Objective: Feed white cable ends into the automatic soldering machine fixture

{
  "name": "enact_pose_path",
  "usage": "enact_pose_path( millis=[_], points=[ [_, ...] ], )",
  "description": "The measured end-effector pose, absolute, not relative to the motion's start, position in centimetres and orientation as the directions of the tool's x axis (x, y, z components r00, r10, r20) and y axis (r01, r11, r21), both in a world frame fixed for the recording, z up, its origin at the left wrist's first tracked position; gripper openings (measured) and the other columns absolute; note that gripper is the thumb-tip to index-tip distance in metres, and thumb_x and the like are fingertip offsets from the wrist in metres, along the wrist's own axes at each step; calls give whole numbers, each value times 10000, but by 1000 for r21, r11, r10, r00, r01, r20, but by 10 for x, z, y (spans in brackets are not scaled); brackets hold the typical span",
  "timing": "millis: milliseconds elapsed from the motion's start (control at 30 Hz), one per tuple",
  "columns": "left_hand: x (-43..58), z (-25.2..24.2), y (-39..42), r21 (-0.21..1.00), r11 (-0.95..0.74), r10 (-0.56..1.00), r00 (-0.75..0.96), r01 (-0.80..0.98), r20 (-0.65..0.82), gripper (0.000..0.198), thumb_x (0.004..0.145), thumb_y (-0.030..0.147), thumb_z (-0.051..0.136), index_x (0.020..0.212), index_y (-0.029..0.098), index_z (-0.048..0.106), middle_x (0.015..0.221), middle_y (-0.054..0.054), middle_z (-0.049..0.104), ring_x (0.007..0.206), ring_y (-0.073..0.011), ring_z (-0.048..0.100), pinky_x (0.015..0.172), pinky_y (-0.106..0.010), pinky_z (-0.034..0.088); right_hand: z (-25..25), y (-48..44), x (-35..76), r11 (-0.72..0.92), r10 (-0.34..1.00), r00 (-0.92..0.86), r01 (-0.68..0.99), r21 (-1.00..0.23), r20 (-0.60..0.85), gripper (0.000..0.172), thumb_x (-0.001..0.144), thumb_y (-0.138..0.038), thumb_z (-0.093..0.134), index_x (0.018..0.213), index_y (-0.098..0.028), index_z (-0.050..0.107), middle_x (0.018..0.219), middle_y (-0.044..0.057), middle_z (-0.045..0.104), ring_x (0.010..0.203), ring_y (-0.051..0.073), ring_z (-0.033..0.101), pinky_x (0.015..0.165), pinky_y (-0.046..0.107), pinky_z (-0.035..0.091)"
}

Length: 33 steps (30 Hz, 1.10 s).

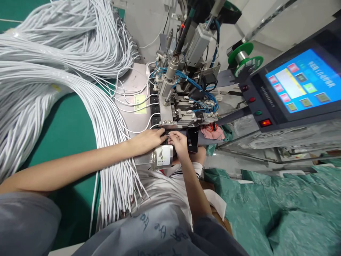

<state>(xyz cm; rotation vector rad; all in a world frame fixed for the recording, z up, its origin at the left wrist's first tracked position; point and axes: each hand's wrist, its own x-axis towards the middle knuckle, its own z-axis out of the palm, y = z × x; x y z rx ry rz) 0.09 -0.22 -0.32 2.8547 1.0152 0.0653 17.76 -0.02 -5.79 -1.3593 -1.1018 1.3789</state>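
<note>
My left hand (149, 141) rests at the front end of the machine's feed track, fingers bent and drawn together around something too small to make out. Close beside it, my right hand (179, 141) pinches with thumb and fingertips at the same spot. A few tiny dark and metallic bits show between the two hands. White cables (152, 116) run in loops into the row of black holders (155, 110) just beyond my left hand. Below the hands sits a clear container with a white label (163, 156). A dark phone-like screen (192, 139) lies right of my right hand.
The wiring machine (166, 89) with blue air tubes stands ahead. Large bundles of white cable (64, 71) cover the green table (71, 117) at left. A lit control panel (301, 85) and green spool (243, 58) are at right, above green sheeting (298, 206).
</note>
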Motion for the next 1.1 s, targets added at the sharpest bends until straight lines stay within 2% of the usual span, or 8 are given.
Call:
enact_pose_path(
  millis=[133,333,467,633,833,1033,1100],
  points=[
    [1,-3,-2,136,-770,630,776,623,10,243,859,75,431,1073,100,543,962,-102,513,806,-197,580,650,-300,486,-56,-5,178,-185,983,10,-32,-982,-186,153,648,-282,626,745,-170,665,653,9,623,583,118,586,540,239,506],
    [1,-5,-3,170,-746,653,757,644,0,265,867,67,407,1092,103,541,984,-116,519,790,-184,598,682,-304,492,-57,-13,179,-140,989,46,-8,-990,-140,170,678,-275,594,757,-174,706,805,46,664,662,138,622,575,256,533],
    [1,-4,-2,157,-749,651,759,644,-12,282,860,73,431,1120,111,534,1004,-115,519,812,-185,603,686,-300,499,-58,-11,177,-212,970,115,-41,-976,-216,220,673,-318,617,816,-159,672,733,39,655,608,136,615,543,259,533],
    [1,-4,-3,115,-754,650,760,646,-13,289,854,71,442,1126,119,529,988,-100,520,792,-175,594,650,-277,492,-57,-5,175,-219,972,76,-19,-975,-220,197,633,-338,670,700,-163,611,655,10,608,589,130,594,524,244,522],
    [2,-4,-2,127,-747,656,754,652,-12,262,872,102,442,1116,115,535,974,-101,520,775,-181,594,640,-288,488,-57,-6,174,-231,971,58,-15,-973,-232,168,646,-314,656,692,-166,591,651,1,582,606,123,575,517,228,508],
    [2,-1,-3,121,-750,654,756,651,-14,268,866,81,436,1112,101,540,974,-108,519,787,-191,601,635,-293,490,-56,-5,178,-92,996,15,73,-993,-91,179,655,-332,658,674,-167,593,811,31,574,640,121,566,498,226,507],
    [2,1,-3,117,-752,652,758,649,-15,257,865,82,438,1098,101,546,972,-106,519,788,-195,601,629,-295,490,-55,-4,179,-90,996,-2,85,-992,-91,181,652,-336,659,668,-168,594,828,34,574,647,125,573,500,230,508]
  ],
)
